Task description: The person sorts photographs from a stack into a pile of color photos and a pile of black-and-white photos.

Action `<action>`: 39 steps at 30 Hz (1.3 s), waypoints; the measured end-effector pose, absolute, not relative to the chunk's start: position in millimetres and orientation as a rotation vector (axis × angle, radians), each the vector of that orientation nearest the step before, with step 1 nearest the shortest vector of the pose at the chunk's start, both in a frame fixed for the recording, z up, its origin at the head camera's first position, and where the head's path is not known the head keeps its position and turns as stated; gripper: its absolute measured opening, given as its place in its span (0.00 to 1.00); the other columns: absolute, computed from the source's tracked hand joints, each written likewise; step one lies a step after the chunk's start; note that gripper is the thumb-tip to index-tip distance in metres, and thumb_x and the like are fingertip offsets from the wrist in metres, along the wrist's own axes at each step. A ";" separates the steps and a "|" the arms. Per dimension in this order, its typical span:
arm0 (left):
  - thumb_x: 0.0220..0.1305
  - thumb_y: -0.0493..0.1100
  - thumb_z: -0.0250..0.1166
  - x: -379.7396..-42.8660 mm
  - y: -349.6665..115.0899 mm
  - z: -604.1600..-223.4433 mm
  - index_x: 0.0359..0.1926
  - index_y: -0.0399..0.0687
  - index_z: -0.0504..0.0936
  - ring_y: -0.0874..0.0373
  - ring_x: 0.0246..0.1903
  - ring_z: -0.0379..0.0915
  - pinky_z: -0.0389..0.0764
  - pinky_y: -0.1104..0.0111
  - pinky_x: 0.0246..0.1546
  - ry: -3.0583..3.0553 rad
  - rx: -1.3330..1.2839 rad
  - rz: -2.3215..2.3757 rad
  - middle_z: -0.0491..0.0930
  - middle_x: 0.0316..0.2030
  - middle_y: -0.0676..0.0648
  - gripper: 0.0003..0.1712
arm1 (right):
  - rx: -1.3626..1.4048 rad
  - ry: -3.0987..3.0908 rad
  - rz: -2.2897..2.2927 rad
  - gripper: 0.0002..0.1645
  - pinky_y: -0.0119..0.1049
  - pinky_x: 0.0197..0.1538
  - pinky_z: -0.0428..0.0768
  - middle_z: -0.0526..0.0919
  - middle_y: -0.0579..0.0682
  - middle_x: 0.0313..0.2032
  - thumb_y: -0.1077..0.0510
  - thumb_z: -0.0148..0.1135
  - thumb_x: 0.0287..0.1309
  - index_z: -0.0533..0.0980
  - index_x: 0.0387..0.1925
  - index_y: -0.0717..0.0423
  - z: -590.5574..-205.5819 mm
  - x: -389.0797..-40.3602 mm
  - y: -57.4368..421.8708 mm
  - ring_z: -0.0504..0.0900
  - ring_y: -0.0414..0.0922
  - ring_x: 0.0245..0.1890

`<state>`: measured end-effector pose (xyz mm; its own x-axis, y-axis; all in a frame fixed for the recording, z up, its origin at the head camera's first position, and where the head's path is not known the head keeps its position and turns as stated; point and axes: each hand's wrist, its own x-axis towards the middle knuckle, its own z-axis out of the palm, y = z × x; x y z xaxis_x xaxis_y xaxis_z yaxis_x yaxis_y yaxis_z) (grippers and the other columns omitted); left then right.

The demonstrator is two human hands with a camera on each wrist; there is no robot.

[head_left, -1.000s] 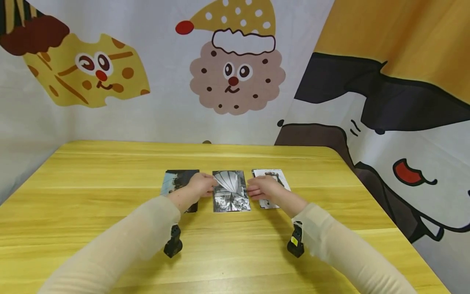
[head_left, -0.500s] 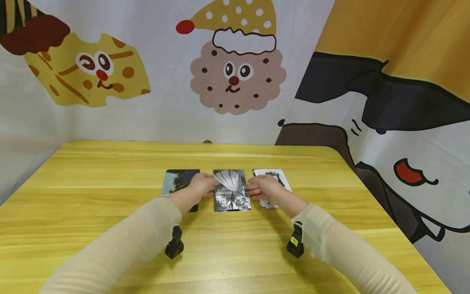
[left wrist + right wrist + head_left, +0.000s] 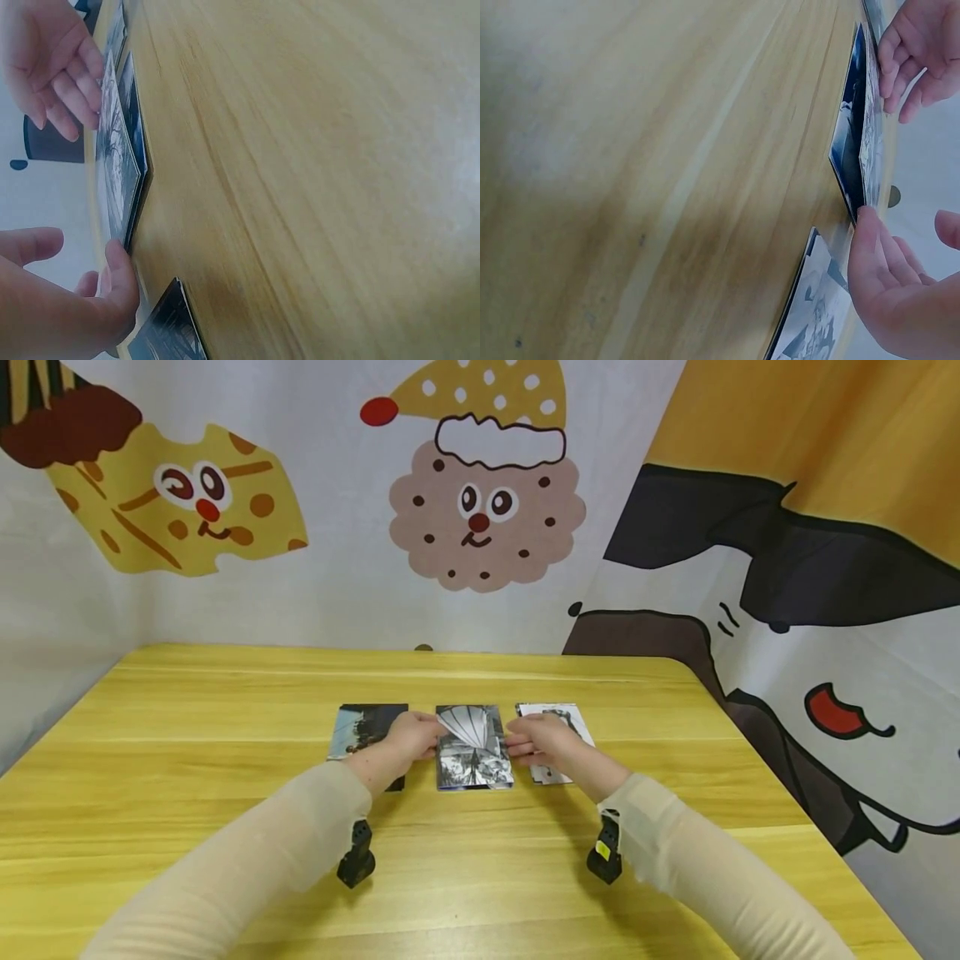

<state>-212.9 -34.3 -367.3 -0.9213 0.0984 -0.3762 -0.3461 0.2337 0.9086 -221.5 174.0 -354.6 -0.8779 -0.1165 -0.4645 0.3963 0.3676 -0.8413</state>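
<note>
A black-and-white photo card (image 3: 472, 764) tops the middle of three small stacks on the table. My left hand (image 3: 411, 737) touches its left edge with the fingertips. On the opposite edge, the fingers of my right hand (image 3: 546, 739) extend straight along its side. In the right wrist view, a dark blue card (image 3: 846, 135) shows under the black-and-white one, with a narrow gap between them. Partly behind my left hand lies the left stack, topped by a dark photo with pale blue (image 3: 348, 731). My right hand overlaps the right stack, topped by a whitish picture (image 3: 579, 725).
The stacks rest on a yellow wood-grain table (image 3: 480, 877). A curtain (image 3: 337, 610) printed with cartoon figures hangs behind its far edge. Black wrist cameras hang below the left sleeve (image 3: 356, 856) and the right sleeve (image 3: 667, 827).
A thin dark bluish strip has come into sight under the near edge of the middle stack's top card. Both hands stay almost where they were.
</note>
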 end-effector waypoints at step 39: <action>0.68 0.38 0.51 -216.9 -31.3 -371.0 0.64 0.36 0.65 0.44 0.60 0.65 0.75 0.57 0.58 2.187 -0.299 1.752 0.63 0.65 0.37 0.25 | 0.438 1.947 -1.770 0.29 0.36 0.53 0.78 0.67 0.67 0.60 0.58 0.45 0.68 0.56 0.67 0.66 -357.4 -224.5 166.6 0.75 0.43 0.38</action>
